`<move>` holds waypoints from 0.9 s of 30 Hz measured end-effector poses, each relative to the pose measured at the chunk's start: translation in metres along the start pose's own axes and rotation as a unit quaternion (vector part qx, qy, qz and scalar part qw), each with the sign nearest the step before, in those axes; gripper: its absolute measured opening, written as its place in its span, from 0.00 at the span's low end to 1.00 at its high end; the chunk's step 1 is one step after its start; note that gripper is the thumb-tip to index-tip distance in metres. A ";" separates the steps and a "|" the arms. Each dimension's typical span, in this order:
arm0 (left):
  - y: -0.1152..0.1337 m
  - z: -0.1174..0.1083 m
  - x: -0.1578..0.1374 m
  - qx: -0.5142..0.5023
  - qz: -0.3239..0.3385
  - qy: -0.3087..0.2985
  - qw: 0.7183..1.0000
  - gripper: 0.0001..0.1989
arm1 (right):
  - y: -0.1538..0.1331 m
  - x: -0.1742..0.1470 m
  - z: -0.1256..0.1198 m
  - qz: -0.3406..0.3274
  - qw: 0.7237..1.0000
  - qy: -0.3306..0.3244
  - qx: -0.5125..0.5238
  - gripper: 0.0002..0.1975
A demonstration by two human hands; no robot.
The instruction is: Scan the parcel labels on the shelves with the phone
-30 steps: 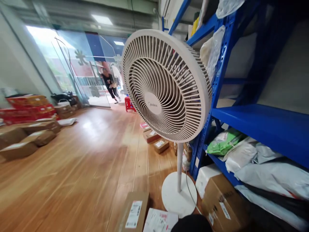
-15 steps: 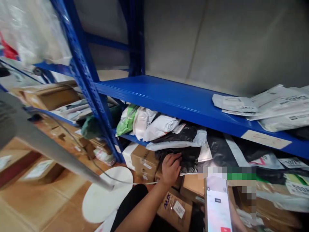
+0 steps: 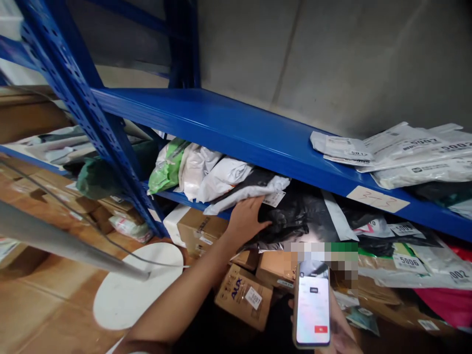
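My left hand (image 3: 246, 220) reaches into the lower shelf among mailing bags. Its fingers lie against a pale grey mailing bag (image 3: 254, 192) with a label, and its thumb stands apart over a black plastic mailing bag (image 3: 293, 211). I see no bag clasped between thumb and fingers. Low in the view, my right hand (image 3: 341, 319) is wrapped round a smartphone (image 3: 312, 307). The phone stands upright with its lit screen towards me, showing a red button near the bottom. Most of my right hand's fingers are hidden behind it.
A blue shelf (image 3: 221, 123) runs above my left hand, with white parcels (image 3: 409, 147) on its right. Below stand cartons, one an AUX carton (image 3: 244, 297). A grey pole (image 3: 73, 241) on a white round base (image 3: 138, 290) stands at left. A cable crosses it.
The view has shifted to the right. My left hand has moved up from the black bag's edge to the pale grey bag, and its thumb has spread. The phone stays in my right hand.
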State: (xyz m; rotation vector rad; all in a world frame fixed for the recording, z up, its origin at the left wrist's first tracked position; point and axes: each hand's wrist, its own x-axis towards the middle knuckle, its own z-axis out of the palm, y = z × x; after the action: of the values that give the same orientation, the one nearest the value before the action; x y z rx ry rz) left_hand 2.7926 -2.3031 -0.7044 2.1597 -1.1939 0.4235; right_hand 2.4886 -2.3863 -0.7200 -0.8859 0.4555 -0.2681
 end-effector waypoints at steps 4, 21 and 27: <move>-0.024 -0.013 0.017 0.003 0.073 0.002 0.997 0.19 | 0.005 0.007 0.008 0.027 1.000 0.002 0.011 0.39; -0.050 0.016 0.009 0.097 0.149 -0.030 0.984 0.17 | 0.081 0.101 0.144 -0.089 0.963 -0.115 0.229 0.40; -0.078 -0.016 -0.008 0.116 0.270 -0.140 0.946 0.23 | 0.094 0.090 0.111 -0.076 0.977 -0.110 0.165 0.44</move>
State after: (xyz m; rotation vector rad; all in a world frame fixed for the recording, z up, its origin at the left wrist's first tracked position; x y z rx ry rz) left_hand 2.8547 -2.2561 -0.7254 2.1081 -2.0008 0.5155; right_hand 2.6251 -2.2904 -0.7578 -0.6155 0.1314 -0.3693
